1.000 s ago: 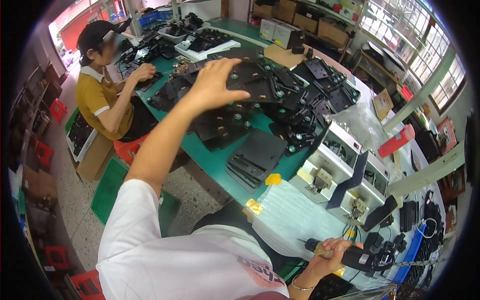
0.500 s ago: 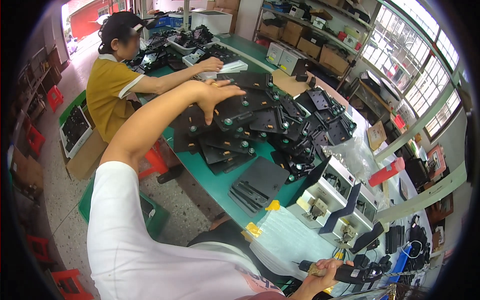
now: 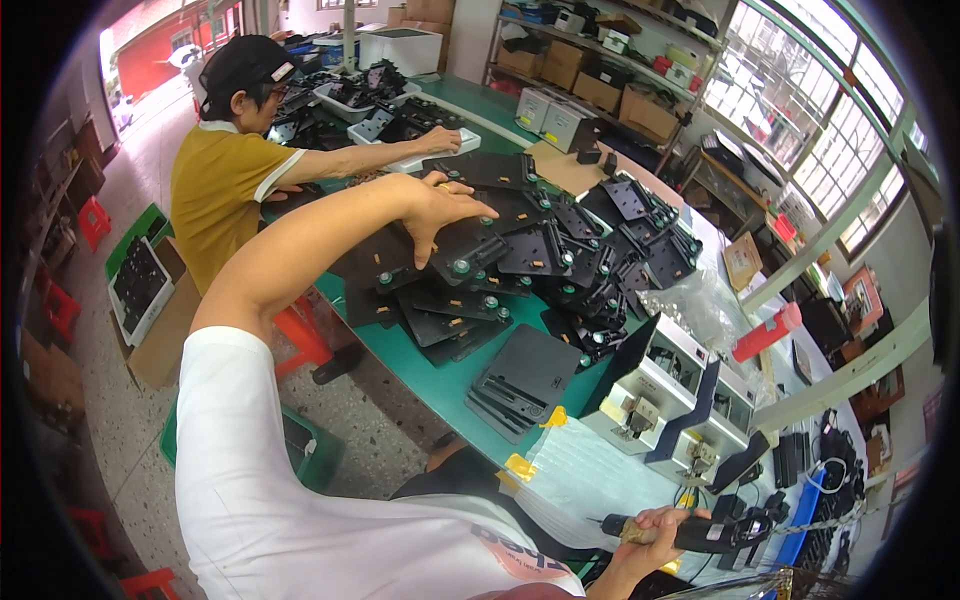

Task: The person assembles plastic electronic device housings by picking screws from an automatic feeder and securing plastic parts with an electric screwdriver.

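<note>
My left hand [image 3: 436, 208] reaches far out over a pile of black flat plates [image 3: 500, 205] with round greenish-silver fittings. Its fingers are spread and the thumb points down; whether the fingertips touch a plate I cannot tell. Close to my body, at the lower right, my right hand [image 3: 652, 541] is wrapped round a black electric screwdriver [image 3: 708, 535], its thin bit pointing left. A stack of plain black plates [image 3: 528, 372] lies on the green table [image 3: 395, 350] between the pile and a white foam sheet [image 3: 575, 470].
Two silver machines [image 3: 645, 395] stand right of the plain stack. Across the table a person in a yellow shirt [image 3: 215, 185] reaches toward a white tray [image 3: 465, 145]. A red cylinder [image 3: 768, 332] and clear plastic bags [image 3: 695, 305] lie beyond the machines. Red stools [image 3: 300, 335] stand left.
The whole view has shifted slightly. My left hand stays over the pile with its fingers spread, and my right hand keeps the screwdriver. The other person's hand has moved right, toward the white tray.
</note>
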{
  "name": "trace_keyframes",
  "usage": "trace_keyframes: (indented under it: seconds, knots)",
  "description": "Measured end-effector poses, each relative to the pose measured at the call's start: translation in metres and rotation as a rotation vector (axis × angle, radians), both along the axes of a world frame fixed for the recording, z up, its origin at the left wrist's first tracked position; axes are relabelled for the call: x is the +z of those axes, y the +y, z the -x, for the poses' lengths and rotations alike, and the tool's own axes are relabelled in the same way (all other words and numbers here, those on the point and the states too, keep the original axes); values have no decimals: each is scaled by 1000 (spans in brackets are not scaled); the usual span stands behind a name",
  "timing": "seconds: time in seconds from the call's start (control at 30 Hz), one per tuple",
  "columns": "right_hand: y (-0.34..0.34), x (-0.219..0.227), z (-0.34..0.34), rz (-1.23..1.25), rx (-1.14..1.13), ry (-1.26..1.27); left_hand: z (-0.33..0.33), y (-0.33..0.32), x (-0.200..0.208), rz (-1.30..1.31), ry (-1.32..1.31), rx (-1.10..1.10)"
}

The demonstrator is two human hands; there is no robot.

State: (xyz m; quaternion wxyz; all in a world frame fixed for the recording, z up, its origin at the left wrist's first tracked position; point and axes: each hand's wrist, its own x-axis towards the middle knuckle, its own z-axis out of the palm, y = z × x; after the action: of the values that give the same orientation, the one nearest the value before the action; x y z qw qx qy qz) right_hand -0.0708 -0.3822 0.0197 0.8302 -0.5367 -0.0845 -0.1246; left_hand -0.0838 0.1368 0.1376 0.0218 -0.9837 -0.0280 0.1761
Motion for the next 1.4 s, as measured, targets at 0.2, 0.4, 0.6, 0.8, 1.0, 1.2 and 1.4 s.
trace_keyframes:
  seconds: [0.2,0.4,0.6,0.8,1.0,1.2,1.4]
  knots:
    - [-7,-4,-2,1,35,-24,20,-25,13,98,-184,-8]
    - [-17,-4,-8,-52,67,-63,49,-107,14,159,-529,-142]
    - [-43,3,-31,-200,209,-146,63,-248,-32,418,-638,-244]
    - [-33,45,-63,-278,207,-411,48,-339,-113,686,-495,-211]
    - [12,49,-82,-233,260,-514,20,-368,-174,631,-509,-153]
    - [47,30,-104,-83,279,-569,18,-358,-177,682,-465,-109]
    - [56,25,-107,65,267,-550,21,-347,-185,722,-467,-95]
